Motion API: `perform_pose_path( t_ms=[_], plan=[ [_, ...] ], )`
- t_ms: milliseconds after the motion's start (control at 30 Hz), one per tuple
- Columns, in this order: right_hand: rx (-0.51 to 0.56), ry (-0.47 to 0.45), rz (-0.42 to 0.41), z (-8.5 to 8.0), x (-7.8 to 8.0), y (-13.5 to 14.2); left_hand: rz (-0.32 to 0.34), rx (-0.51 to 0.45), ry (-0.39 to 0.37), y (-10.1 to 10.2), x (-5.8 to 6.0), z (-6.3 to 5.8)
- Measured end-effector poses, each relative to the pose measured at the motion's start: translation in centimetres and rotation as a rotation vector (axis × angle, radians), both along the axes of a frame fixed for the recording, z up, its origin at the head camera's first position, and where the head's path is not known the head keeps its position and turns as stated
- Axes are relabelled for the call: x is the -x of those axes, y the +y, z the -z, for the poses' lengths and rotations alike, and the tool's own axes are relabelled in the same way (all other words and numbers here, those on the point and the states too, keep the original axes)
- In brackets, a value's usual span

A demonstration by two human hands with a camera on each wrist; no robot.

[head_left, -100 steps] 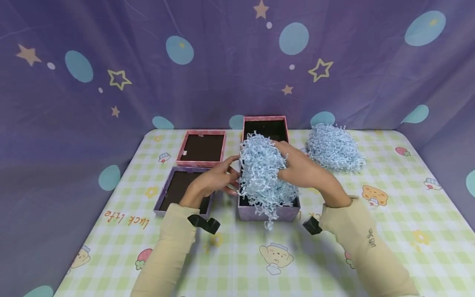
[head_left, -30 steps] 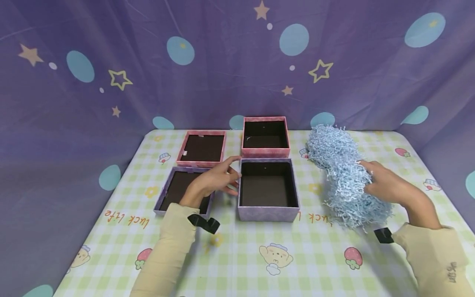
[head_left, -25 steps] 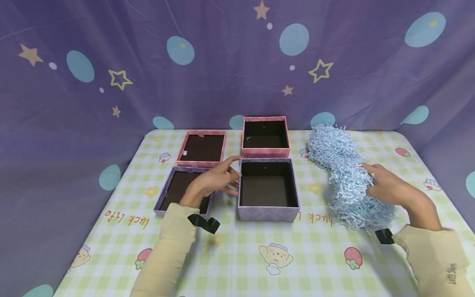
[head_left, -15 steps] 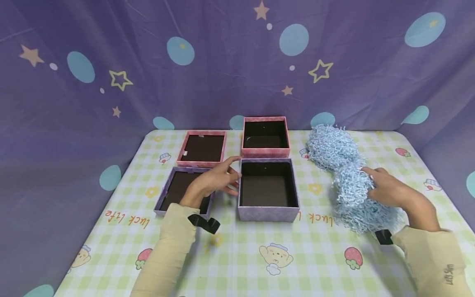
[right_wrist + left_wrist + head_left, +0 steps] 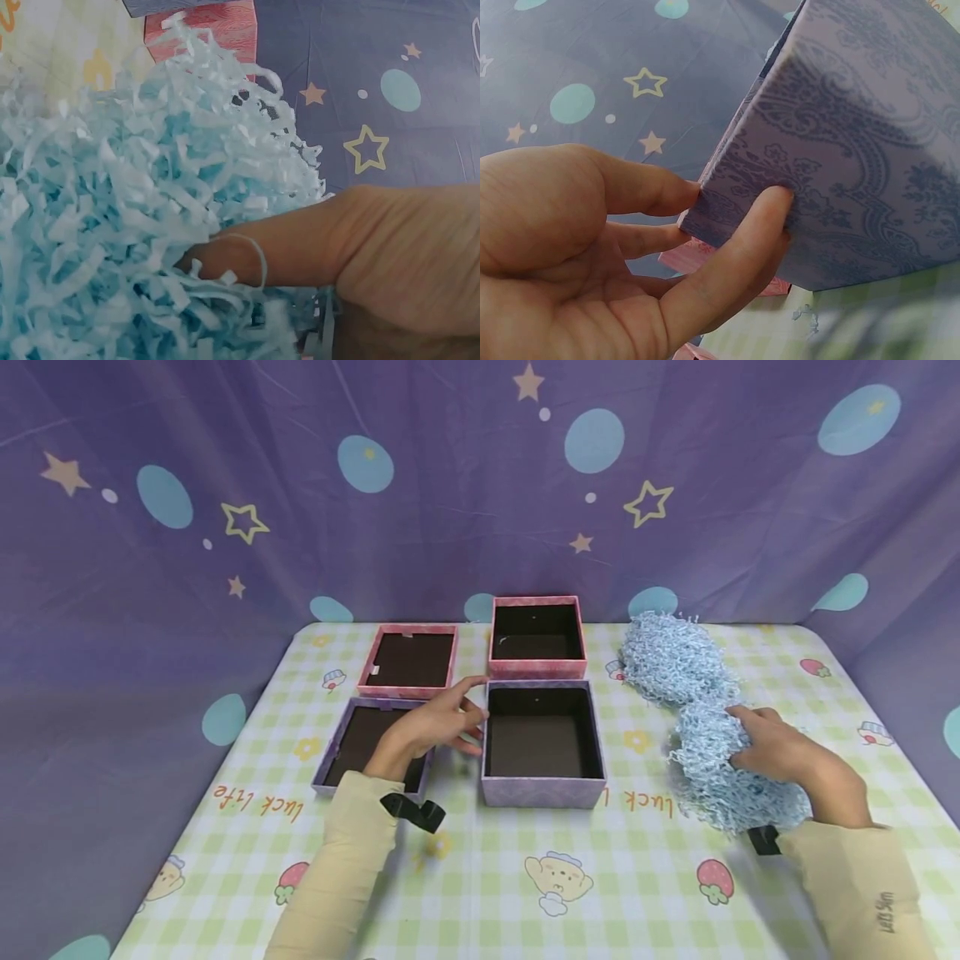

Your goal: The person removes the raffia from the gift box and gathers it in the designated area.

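My left hand [image 5: 438, 722] rests against the left side of a purple patterned box [image 5: 543, 792]. In the left wrist view, its fingers [image 5: 739, 259] lie along the box's side, with another fingertip right at the corner edge. The box stands upright and open at the top, its dark inside showing. On the right, my right hand [image 5: 780, 747] grips a clump of light blue shredded paper [image 5: 705, 743]; the right wrist view has the thumb [image 5: 277, 247] sunk into the strands, and the other fingertips are hidden. A second heap of blue shredded paper [image 5: 671, 656] touches it just behind.
Behind the purple box stands a pink box [image 5: 536, 668], dark inside. To the left lie a pink lid [image 5: 405, 691] and a purple lid [image 5: 333, 752], insides up. A checked cloth [image 5: 480, 893] covers the table, and a purple curtain [image 5: 450, 560] hangs behind.
My right hand has carried the shredded paper from over the purple box to the right side of the table. Lately it has shifted only slightly there. The left hand has stayed put.
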State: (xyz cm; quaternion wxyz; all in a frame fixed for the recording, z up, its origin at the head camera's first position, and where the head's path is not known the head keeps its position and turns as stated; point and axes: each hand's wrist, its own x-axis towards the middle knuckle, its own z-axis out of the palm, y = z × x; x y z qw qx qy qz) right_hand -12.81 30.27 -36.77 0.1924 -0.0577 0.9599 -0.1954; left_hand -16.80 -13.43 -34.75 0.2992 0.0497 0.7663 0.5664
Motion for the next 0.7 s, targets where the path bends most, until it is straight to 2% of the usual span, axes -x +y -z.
perform_pose_path(
  t_ms=[333,500,700],
  plan=[
    [-0.037,-0.012,0.000,-0.9,0.1,-0.2,0.007,0.020,0.009,0.0,0.2,0.0],
    [-0.061,0.006,0.001,-1.7,-0.1,-0.4,0.041,0.079,0.060,-0.2,0.1,-0.2],
    [-0.088,0.081,0.032,-2.9,0.1,-1.5,0.085,0.137,0.128,-0.4,0.2,-0.4]
  ],
)
